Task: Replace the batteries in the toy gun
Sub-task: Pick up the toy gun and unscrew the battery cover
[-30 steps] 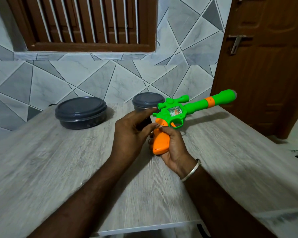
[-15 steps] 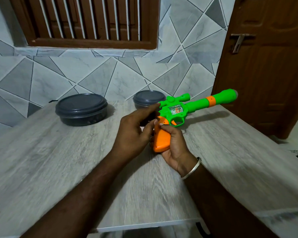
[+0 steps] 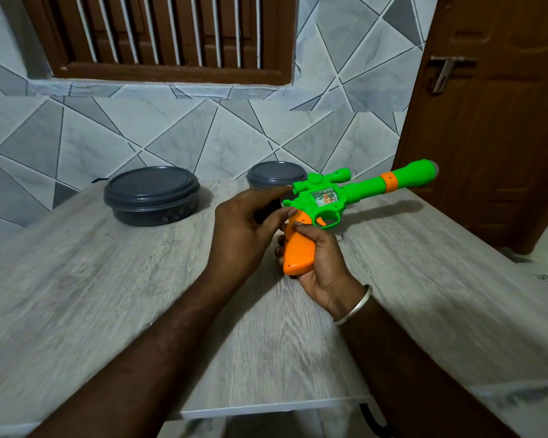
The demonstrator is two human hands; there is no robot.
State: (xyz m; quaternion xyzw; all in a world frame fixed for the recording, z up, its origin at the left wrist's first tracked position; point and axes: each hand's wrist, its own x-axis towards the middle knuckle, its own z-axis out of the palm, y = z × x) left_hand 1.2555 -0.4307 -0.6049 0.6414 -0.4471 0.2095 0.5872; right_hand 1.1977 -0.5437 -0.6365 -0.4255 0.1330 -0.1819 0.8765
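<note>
**Position of the toy gun.** The toy gun (image 3: 326, 200) is held clear of the surface (image 3: 108, 295), above its far right portion. The long axis runs from the orange grip (image 3: 298, 248), nearest the person, up and away to the right, ending at the barrel (image 3: 393, 184). The barrel points toward the door (image 3: 494, 121).

**State of the hands.**
- The right hand (image 3: 323, 260) is wrapped around the orange grip from the right side, with the thumb lying across its upper part. It carries the full weight of the toy.
- The left hand (image 3: 244, 229) holds nothing. Its index finger and thumb are extended and spread, bracketing the rear end of the green body. The thumb tip touches the top of the grip and the index fingertip reaches the rear of the scope.

**Controlling relation.** The grip lies between the two hands, with its left face turned toward the left hand. The left hand is therefore judged better placed to work on a battery cover, while the right hand steadies the toy.

**Not visible or unclear.**
- No battery cover, screw or latch can be made out, and the right palm hides the far side of the grip.
- No batteries or tools are in view.
- Two dark lidded containers, a large one (image 3: 151, 197) and a small one (image 3: 276, 175), stand at the far edge; their contents cannot be determined.
- A dark patch between the left fingers may be the small container behind them; this cannot be confirmed.
</note>
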